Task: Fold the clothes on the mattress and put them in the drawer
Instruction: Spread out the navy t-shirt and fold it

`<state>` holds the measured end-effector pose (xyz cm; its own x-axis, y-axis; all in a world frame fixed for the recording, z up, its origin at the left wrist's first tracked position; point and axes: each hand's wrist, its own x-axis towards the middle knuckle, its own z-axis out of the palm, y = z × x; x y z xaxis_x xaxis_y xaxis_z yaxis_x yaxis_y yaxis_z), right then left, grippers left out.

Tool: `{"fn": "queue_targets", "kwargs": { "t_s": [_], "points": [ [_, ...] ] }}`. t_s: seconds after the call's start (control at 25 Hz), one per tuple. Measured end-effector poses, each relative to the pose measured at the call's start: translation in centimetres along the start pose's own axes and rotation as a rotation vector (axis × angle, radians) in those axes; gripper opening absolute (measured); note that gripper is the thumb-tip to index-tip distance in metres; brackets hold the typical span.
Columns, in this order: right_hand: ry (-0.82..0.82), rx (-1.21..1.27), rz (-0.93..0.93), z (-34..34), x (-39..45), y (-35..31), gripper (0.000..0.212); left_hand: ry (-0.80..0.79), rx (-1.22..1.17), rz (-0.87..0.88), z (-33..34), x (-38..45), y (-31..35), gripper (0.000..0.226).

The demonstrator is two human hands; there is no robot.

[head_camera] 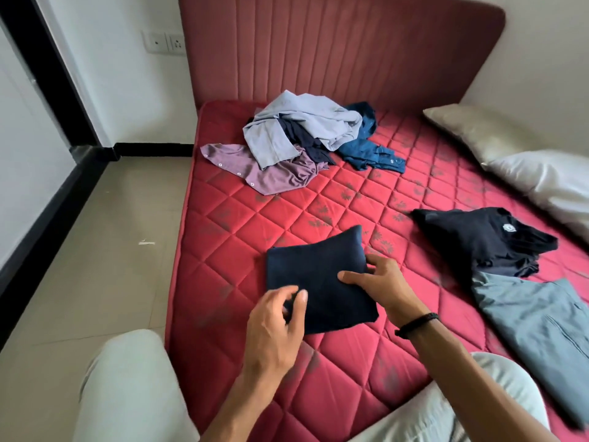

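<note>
A folded dark navy garment (pixel 318 275) lies as a small square on the red quilted mattress (pixel 287 218), close in front of me. My left hand (pixel 277 323) pinches its near left edge between thumb and fingers. My right hand (pixel 379 282) grips its right edge, thumb on top and fingers around the side. A heap of unfolded clothes (pixel 299 141) in light blue, mauve, navy and teal lies toward the headboard. At the right sit a folded black garment (pixel 481 240) and a folded grey-blue garment (pixel 535 320). No drawer is in view.
Two pillows (pixel 526 167) lean along the mattress's right side. The padded red headboard (pixel 334 49) stands at the back. Tiled floor (pixel 105 244) runs along the left of the bed. My knees in pale trousers (pixel 134 387) frame the near edge.
</note>
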<state>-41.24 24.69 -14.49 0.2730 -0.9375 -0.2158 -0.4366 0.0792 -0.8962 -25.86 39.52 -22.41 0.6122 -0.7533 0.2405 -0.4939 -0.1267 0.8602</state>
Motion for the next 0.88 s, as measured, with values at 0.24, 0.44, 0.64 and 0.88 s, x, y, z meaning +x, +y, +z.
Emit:
{"fn": "queue_targets", "kwargs": {
  "t_s": [0.24,0.44,0.64,0.88],
  "points": [
    [-0.105,-0.642,-0.687,0.9,-8.0,-5.1,0.028,-0.257,-1.197,-1.052,-3.4,1.2,3.4,0.08],
    [-0.315,-0.84,-0.923,2.7,-11.9,-2.2,0.05,-0.318,-1.351,-0.928,-6.7,0.8,3.2,0.069],
    [-0.111,-0.776,-1.053,2.7,-13.6,-0.6,0.044,-0.659,-1.49,-0.803,-7.6,0.2,5.3,0.126],
    [0.198,-0.224,-0.123,0.4,-10.9,0.0,0.082,-0.861,-1.622,-0.761,-5.4,-0.6,4.4,0.116]
  ]
}}
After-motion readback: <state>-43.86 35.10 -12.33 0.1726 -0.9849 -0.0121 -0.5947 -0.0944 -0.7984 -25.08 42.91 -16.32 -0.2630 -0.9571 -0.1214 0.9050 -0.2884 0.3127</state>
